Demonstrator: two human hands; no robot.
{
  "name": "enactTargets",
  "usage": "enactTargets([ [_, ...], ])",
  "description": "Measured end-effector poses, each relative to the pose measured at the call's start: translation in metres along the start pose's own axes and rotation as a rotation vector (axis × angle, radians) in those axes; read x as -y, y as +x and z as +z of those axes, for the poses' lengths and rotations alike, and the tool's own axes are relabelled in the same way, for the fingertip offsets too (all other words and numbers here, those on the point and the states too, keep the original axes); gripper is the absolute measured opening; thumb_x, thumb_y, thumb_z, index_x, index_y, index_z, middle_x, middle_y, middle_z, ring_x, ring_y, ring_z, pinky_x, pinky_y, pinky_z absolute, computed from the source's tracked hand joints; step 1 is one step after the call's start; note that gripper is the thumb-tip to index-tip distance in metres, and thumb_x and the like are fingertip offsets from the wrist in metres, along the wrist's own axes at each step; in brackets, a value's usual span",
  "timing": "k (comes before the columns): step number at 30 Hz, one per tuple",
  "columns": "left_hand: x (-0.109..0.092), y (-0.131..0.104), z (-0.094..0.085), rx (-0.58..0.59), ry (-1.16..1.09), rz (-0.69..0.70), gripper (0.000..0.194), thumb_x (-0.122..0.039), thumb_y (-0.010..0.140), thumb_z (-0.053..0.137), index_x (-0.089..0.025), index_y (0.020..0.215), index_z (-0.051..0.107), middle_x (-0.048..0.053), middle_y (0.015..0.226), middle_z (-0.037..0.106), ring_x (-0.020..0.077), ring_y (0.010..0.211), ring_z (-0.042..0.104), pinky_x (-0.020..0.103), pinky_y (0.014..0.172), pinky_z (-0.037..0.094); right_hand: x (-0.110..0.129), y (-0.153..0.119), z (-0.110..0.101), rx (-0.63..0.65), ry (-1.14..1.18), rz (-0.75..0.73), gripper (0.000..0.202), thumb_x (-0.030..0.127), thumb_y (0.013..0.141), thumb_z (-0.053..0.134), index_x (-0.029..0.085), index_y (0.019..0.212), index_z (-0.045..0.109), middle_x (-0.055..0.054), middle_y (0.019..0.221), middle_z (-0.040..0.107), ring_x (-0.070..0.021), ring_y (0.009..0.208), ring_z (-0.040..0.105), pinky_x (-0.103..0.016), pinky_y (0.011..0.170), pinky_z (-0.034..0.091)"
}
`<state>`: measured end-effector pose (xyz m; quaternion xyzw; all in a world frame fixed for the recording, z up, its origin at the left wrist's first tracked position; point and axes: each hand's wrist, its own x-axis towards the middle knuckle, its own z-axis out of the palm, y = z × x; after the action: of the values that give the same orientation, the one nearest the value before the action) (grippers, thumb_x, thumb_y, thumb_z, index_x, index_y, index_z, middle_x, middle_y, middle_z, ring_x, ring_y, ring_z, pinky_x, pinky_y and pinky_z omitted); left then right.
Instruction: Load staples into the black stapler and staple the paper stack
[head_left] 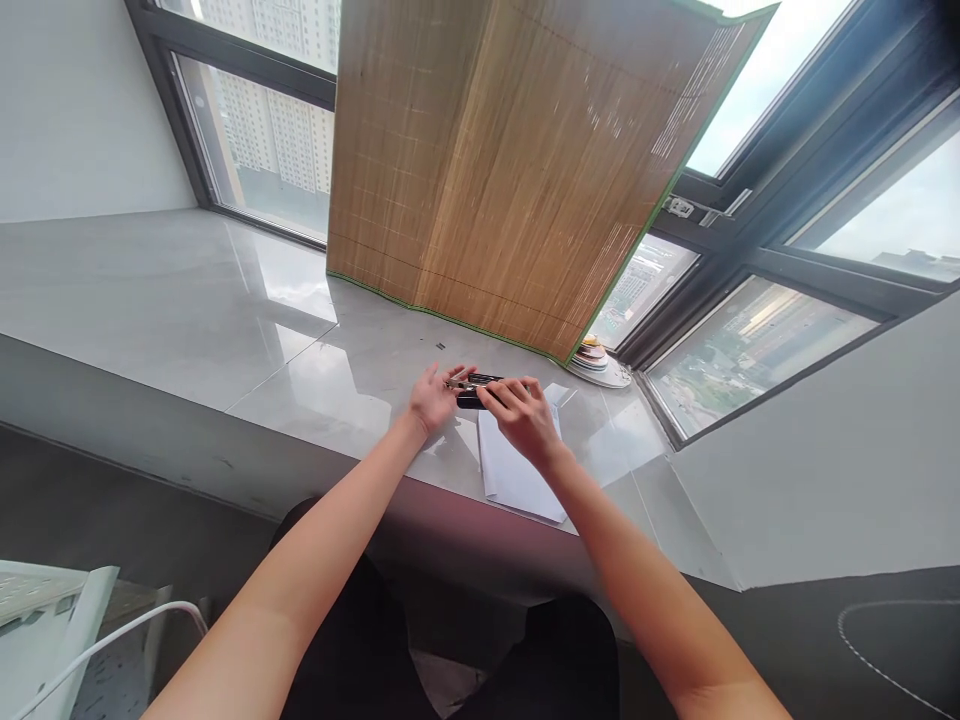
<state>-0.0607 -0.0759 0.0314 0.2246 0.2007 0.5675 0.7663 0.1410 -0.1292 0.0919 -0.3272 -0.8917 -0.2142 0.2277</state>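
A black stapler (471, 399) with a bright metal part is held above the sill, its upper and lower arms spread apart. My right hand (523, 412) grips its right end from above, fingers wrapped over it. At the other end, my left hand (433, 402) has its palm turned up and its fingers around the metal tip; exact finger contact is hard to make out. White sheets of paper (514, 470) lie under my right hand. Beyond my left hand, small dark strips (440, 346), perhaps staples, rest on the sill.
The grey tiled sill (172, 310) has its front edge just before my legs. A bamboo mat (480, 170) leans against the windows behind. Stacked plate-like discs (600, 368) sit in the right corner. A white cable (112, 640) curves by a pale piece of furniture (45, 620) at lower left.
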Motion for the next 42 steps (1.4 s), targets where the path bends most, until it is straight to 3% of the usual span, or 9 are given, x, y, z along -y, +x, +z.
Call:
enactTargets([
  [8, -0.003, 0.001, -0.001, -0.119, -0.244, -0.005, 0.036, -0.036, 0.11, 0.039, -0.015, 0.105, 0.068, 0.019, 0.118, 0.077, 0.0255, 0.114, 0.075, 0.041, 0.102, 0.06, 0.002, 0.003, 0.002, -0.102, 0.018, 0.116, 0.038, 0.011, 0.103, 0.051, 0.026, 0.129, 0.074, -0.01, 0.116, 0.079, -0.0282, 0.106, 0.065, -0.047, 0.1, 0.04],
  [13, -0.002, -0.001, -0.002, -0.134, -0.187, 0.021, 0.032, -0.038, 0.108, 0.043, -0.018, 0.102, 0.068, 0.016, 0.112, 0.077, 0.0246, 0.109, 0.075, 0.043, 0.098, 0.06, -0.012, -0.046, 0.007, -0.249, 0.294, 0.607, 0.022, 0.032, 0.094, 0.068, 0.024, 0.111, 0.08, -0.01, 0.107, 0.081, -0.0313, 0.097, 0.071, -0.046, 0.091, 0.052],
  [16, -0.002, 0.0, -0.003, -0.148, -0.147, -0.013, 0.035, -0.039, 0.108, 0.044, -0.019, 0.089, 0.065, 0.01, 0.088, 0.071, 0.0171, 0.077, 0.07, 0.033, 0.075, 0.058, -0.022, -0.078, 0.018, -0.227, 0.532, 0.896, 0.035, 0.046, 0.081, 0.079, 0.021, 0.105, 0.082, -0.01, 0.098, 0.082, -0.0316, 0.087, 0.074, -0.043, 0.081, 0.056],
  [19, -0.004, -0.001, -0.003, -0.062, -0.143, -0.046, 0.043, -0.038, 0.109, 0.041, -0.021, 0.071, 0.051, 0.001, 0.064, 0.051, 0.0114, 0.052, 0.05, 0.026, 0.054, 0.045, -0.029, -0.096, 0.026, -0.135, 0.608, 0.975, 0.039, 0.05, 0.076, 0.082, 0.022, 0.103, 0.082, -0.008, 0.096, 0.082, -0.0316, 0.088, 0.074, -0.044, 0.084, 0.056],
  [24, -0.007, -0.005, -0.001, 0.026, -0.098, -0.078, 0.055, -0.046, 0.11, 0.044, -0.023, 0.06, 0.037, -0.004, 0.051, 0.03, 0.01, 0.041, 0.033, 0.024, 0.041, 0.031, -0.03, -0.096, 0.026, -0.071, 0.565, 0.924, 0.036, 0.051, 0.08, 0.081, 0.025, 0.105, 0.079, -0.008, 0.101, 0.08, -0.0314, 0.095, 0.073, -0.047, 0.092, 0.055],
  [29, -0.004, -0.006, 0.006, -0.072, -0.053, -0.122, 0.051, -0.056, 0.108, 0.045, -0.016, 0.086, 0.069, 0.012, 0.082, 0.072, 0.02, 0.074, 0.072, 0.032, 0.069, 0.061, -0.011, -0.052, 0.012, -0.268, 0.328, 0.582, 0.013, 0.032, 0.097, 0.071, 0.024, 0.107, 0.075, -0.011, 0.109, 0.078, -0.0313, 0.106, 0.066, -0.047, 0.097, 0.051],
  [31, -0.003, -0.006, 0.008, -0.043, -0.03, -0.137, 0.056, -0.057, 0.109, 0.042, -0.011, 0.103, 0.073, 0.019, 0.101, 0.077, 0.0254, 0.094, 0.077, 0.038, 0.086, 0.063, 0.002, -0.023, 0.011, -0.172, 0.297, 0.369, 0.011, 0.023, 0.102, 0.064, 0.024, 0.103, 0.075, -0.009, 0.111, 0.078, -0.0285, 0.107, 0.064, -0.043, 0.096, 0.048],
  [34, -0.001, -0.007, 0.008, 0.015, 0.029, -0.146, 0.063, -0.061, 0.109, 0.036, -0.011, 0.109, 0.074, 0.018, 0.101, 0.077, 0.0249, 0.093, 0.076, 0.038, 0.09, 0.062, 0.016, 0.017, 0.02, 0.002, 0.265, 0.15, 0.019, 0.014, 0.104, 0.059, 0.024, 0.102, 0.076, -0.007, 0.117, 0.079, -0.0255, 0.109, 0.061, -0.039, 0.093, 0.043],
  [42, -0.002, -0.013, 0.005, 0.122, 0.206, -0.119, 0.068, -0.074, 0.105, 0.033, -0.019, 0.108, 0.074, 0.013, 0.108, 0.076, 0.0282, 0.107, 0.073, 0.041, 0.096, 0.059, 0.014, 0.048, 0.051, 0.153, 0.171, -0.042, 0.029, 0.003, 0.102, 0.055, 0.023, 0.096, 0.075, -0.004, 0.11, 0.079, -0.0221, 0.104, 0.056, -0.037, 0.089, 0.035],
])
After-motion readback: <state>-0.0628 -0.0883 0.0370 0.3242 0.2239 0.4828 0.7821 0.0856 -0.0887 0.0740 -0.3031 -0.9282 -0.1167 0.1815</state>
